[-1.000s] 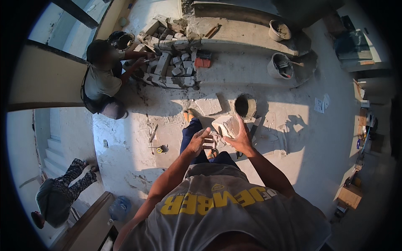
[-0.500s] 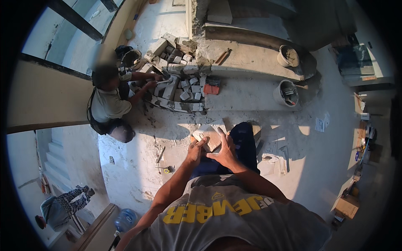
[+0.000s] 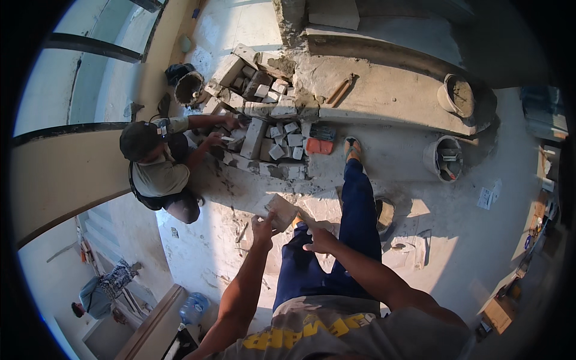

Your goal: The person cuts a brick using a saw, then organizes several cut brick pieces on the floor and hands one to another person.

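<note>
A pale grey masonry block (image 3: 282, 212) with a rough edge is held in front of my legs. My left hand (image 3: 263, 229) is closed on its near left side. Just right of the block, my right hand (image 3: 322, 240) has its fingers curled, the thumb toward my body. A slim pale shape reaches from its fingers toward the block, and I cannot make out what it is. My right foot (image 3: 353, 149) in a sandal rests forward by the low step, beside an orange-red box (image 3: 319, 146).
A co-worker (image 3: 159, 162) crouches at left, hands at a low block wall (image 3: 270, 170) filled with rubble (image 3: 287, 141). Buckets (image 3: 447, 159) stand by the curved step (image 3: 390, 90), which bears a wooden-handled tool (image 3: 341, 90). A hammer-like tool (image 3: 425, 246) lies on the floor at right.
My right hand has come away from the block, which my left hand now carries slightly left. My legs have straightened and my right foot reaches forward. The co-worker's hands have shifted slightly.
</note>
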Demonstrator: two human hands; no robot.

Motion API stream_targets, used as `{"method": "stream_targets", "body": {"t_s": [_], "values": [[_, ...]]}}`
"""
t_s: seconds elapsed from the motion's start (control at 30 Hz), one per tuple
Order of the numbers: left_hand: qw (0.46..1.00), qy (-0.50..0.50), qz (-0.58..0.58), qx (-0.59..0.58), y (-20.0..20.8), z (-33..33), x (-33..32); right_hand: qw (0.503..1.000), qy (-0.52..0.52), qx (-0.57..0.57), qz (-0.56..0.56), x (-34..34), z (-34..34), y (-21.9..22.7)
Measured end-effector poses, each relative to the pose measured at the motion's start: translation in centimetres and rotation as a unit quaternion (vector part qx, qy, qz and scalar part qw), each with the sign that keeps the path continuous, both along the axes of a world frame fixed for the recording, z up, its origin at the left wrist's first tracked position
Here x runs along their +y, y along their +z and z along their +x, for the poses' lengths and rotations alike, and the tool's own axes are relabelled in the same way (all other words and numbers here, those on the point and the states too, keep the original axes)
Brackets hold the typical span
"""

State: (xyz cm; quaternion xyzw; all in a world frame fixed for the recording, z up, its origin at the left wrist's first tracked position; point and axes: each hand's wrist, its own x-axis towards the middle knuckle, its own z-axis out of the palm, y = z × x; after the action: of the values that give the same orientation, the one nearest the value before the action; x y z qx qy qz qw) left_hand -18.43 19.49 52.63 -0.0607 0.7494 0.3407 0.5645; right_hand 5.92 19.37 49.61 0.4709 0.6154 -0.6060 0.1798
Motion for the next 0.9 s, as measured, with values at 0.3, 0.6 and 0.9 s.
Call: {"method": "stream_targets", "body": {"t_s": [0.3,0.6,0.9], "values": [[0.973,0.045,0.228,0.01,-13.5,-1.3,33.3,0.998,-0.022,0.054,0.021,14.8,-1.2,-8.9],[0.991,0.096,0.053,0.071,-31.1,-8.3,54.0,0.991,0.015,0.13,-0.017,21.4,-3.1,-7.3],[0.852,-0.251,0.014,0.46,-36.6,-12.8,54.6,0.988,-0.019,0.148,0.036,24.4,-3.3,-7.0]]}}
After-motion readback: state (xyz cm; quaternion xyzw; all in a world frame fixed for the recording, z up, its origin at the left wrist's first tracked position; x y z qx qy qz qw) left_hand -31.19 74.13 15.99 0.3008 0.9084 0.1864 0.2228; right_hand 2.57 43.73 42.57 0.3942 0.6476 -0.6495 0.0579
